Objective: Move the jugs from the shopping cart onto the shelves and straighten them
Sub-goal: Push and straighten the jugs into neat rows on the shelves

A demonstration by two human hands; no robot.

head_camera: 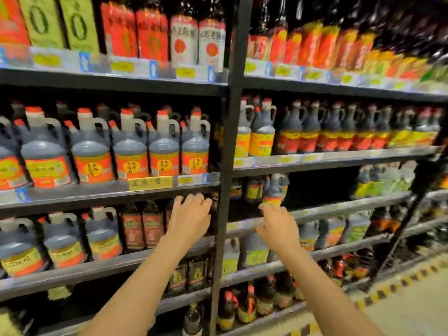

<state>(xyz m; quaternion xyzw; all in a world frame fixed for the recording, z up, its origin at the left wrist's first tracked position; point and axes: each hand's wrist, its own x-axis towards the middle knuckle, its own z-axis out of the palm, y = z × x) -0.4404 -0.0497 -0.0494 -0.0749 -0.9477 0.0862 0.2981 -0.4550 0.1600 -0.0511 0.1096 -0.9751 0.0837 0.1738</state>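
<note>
A supermarket aisle of dark sauce jugs, seen from the person's head. At left, a middle shelf (109, 190) carries a row of handled jugs (131, 151) with orange labels. Below it, the left hand (190, 214) reaches into the next shelf down, fingers (198, 198) loosely curled over dark bottles; motion blur hides whether they grip one. Right of the black upright post (229, 166), the right hand (278, 226) stretches toward a lone jug (275, 189), fingertips touching or just short of its base. The step appears to be straightening; next, the jug likely needs squaring to the shelf edge. No cart shows.
</note>
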